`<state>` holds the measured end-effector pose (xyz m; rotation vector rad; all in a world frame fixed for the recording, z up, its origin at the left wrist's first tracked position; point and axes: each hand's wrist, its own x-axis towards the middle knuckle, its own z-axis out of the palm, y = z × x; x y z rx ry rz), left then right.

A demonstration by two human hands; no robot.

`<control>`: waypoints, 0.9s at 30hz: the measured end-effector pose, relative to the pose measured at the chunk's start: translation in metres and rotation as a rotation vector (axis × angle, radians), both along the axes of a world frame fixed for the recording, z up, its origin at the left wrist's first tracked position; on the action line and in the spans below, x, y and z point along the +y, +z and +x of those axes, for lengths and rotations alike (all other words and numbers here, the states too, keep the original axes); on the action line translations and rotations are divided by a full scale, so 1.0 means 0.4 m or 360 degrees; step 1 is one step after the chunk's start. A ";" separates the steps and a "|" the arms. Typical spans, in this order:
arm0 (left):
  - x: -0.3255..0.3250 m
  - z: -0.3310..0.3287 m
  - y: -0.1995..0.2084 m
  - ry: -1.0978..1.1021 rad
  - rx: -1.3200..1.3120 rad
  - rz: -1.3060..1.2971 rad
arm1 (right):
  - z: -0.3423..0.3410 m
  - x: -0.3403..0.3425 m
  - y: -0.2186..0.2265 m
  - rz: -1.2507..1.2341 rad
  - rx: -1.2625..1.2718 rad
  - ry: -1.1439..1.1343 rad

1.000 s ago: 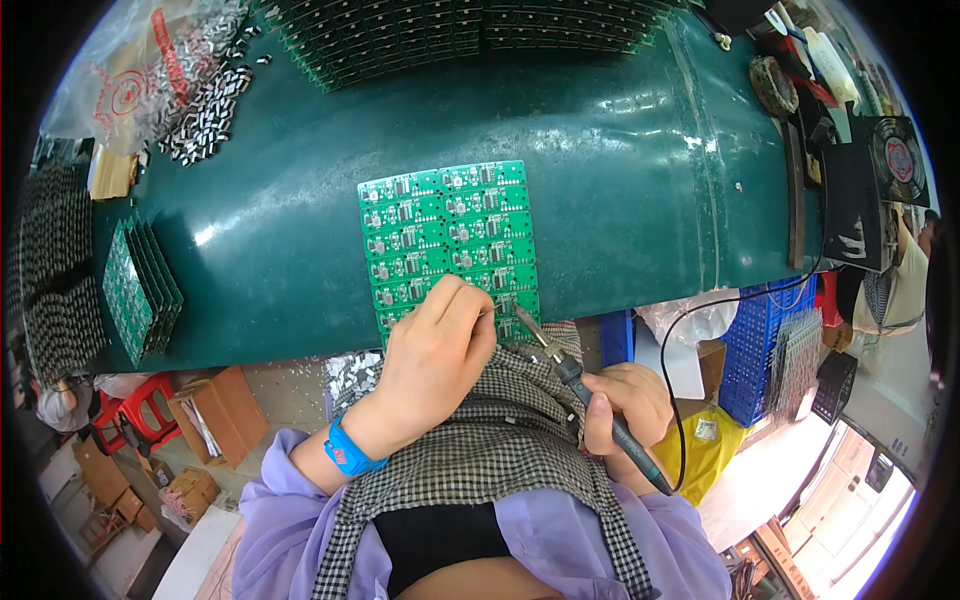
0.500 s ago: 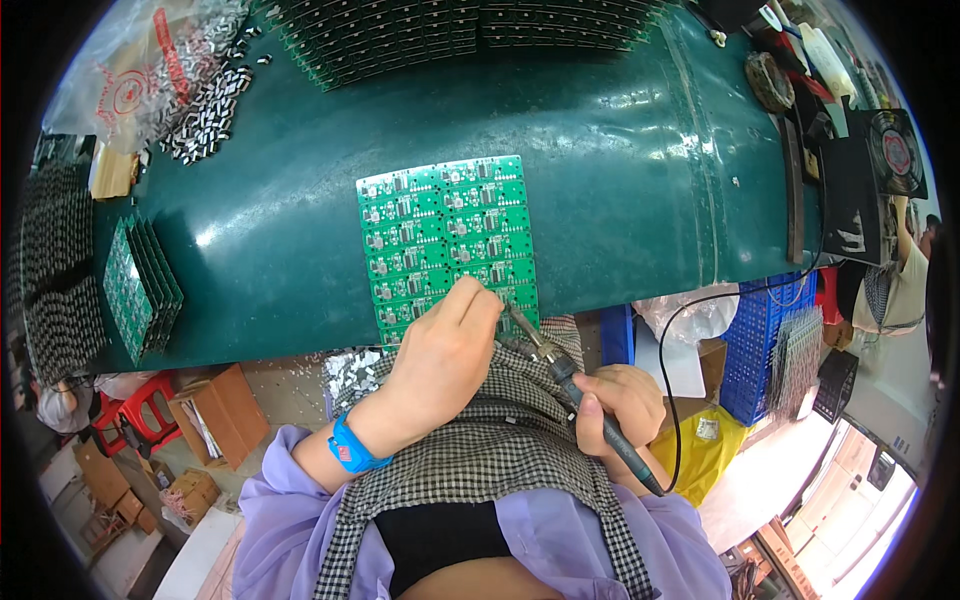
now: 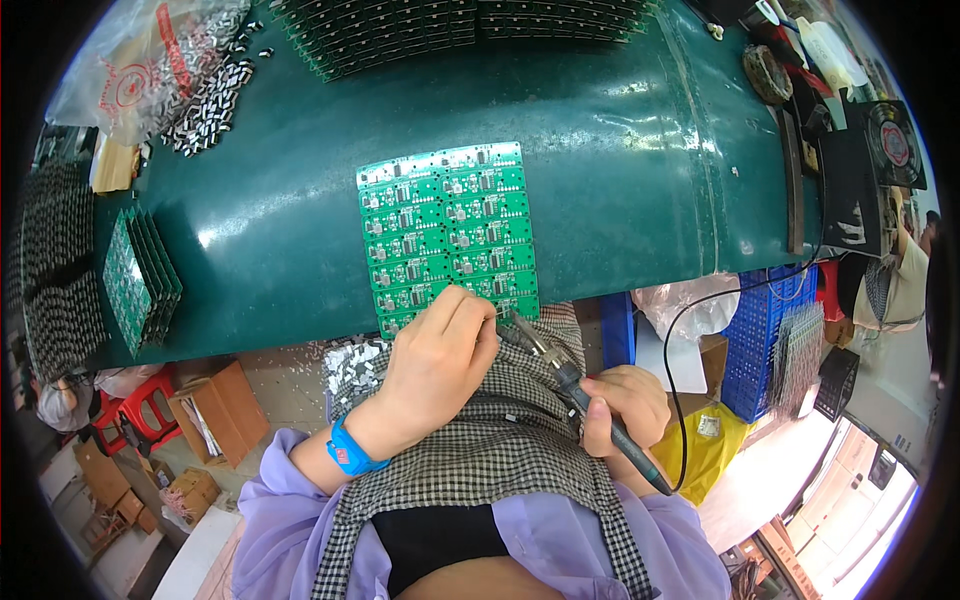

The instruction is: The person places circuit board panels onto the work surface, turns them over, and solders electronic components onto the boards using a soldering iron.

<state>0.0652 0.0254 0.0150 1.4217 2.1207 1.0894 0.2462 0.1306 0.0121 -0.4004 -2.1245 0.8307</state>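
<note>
A green panel of circuit boards (image 3: pixel 445 230) lies on the table, its near edge at the table's front edge. My left hand (image 3: pixel 440 345), with a blue wristband (image 3: pixel 352 447), rests over the panel's near edge. Its thumb and fingers are pinched together on something thin that I cannot make out. In my right hand (image 3: pixel 628 405) is a soldering iron (image 3: pixel 570 378), held like a pen, its black cable trailing right. The iron's tip is at the panel's nearest row, right beside my left fingertips. Whether the tip touches the board is too small to tell.
More circuit board panels stand in stacks at the back (image 3: pixel 390 40) and at the left (image 3: pixel 140 285). Small metal parts (image 3: pixel 208 115) spill from a clear bag at the far left. A dark fan unit (image 3: pixel 885 150) stands at the right. Blue crates (image 3: pixel 755 350) are below the table.
Both hands have shifted slightly toward me, with the iron's tip now lower, at the panel's nearest row. The board panel appears slightly higher in the view.
</note>
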 end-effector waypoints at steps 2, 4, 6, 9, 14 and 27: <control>0.001 0.003 -0.001 0.0008 0.0021 0.0004 | -0.003 0.000 -0.004 -0.0004 0.0010 -0.0001; 0.001 0.003 0.000 0.0014 0.0053 0.0001 | -0.003 -0.001 -0.005 -0.0012 -0.0002 0.0009; 0.001 0.004 -0.001 0.0009 0.0074 -0.0010 | -0.003 -0.002 -0.005 -0.0025 0.0005 0.0008; 0.000 0.005 -0.004 -0.0026 0.0102 -0.0038 | -0.002 -0.005 -0.005 -0.0018 -0.0005 0.0013; 0.000 0.008 -0.004 -0.0132 0.0172 0.0017 | 0.001 -0.021 -0.005 -0.0011 0.0021 -0.0015; -0.176 -0.201 0.038 0.0910 -0.0652 0.0146 | -0.022 -0.002 0.027 -0.0124 -0.0110 -0.0256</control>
